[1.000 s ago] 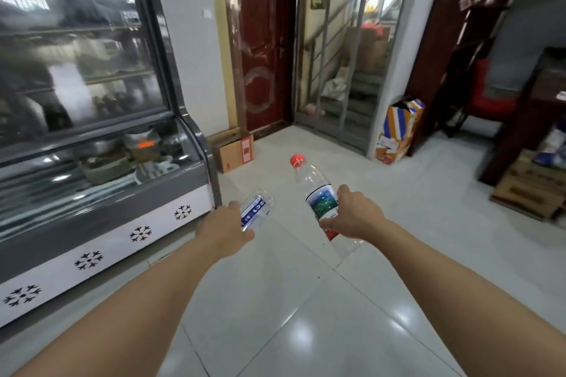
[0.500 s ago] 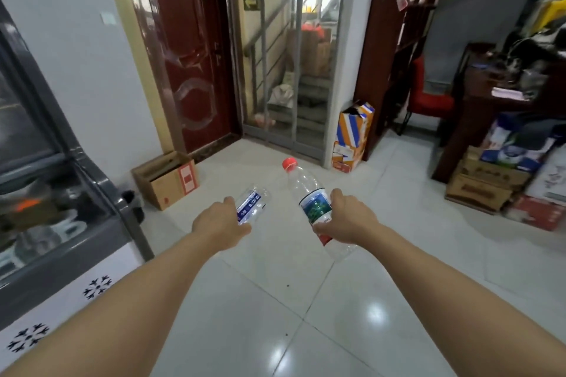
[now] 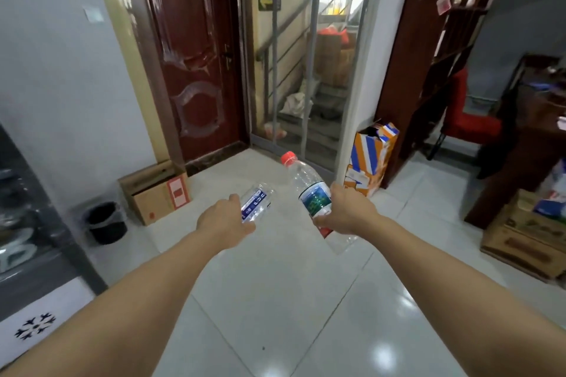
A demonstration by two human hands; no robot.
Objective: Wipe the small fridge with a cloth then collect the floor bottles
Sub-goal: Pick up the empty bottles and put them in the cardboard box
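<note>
Arms out over tile floor (image 3: 275, 300), both hands loaded. Left hand (image 3: 225, 223) wrapped around small clear bottle (image 3: 257, 201) with blue label, pointing to 1 o'clock. Right hand (image 3: 344, 211) gripping bigger red-capped bottle (image 3: 307, 185), cap tilted to 11 o'clock. Fridge (image 3: 39, 291) edge at 9 o'clock. Black bin (image 3: 107, 222) and open cardboard box (image 3: 156, 193) at 10 o'clock, red door (image 3: 196, 55) at 12 o'clock

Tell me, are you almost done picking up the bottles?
Nearly. Left hand grips the blue-label bottle; right hand grips the red-capped bottle. No bottle shows on the floor. Left: put them somewhere. Whether the fridge was wiped, I cannot tell.
</note>
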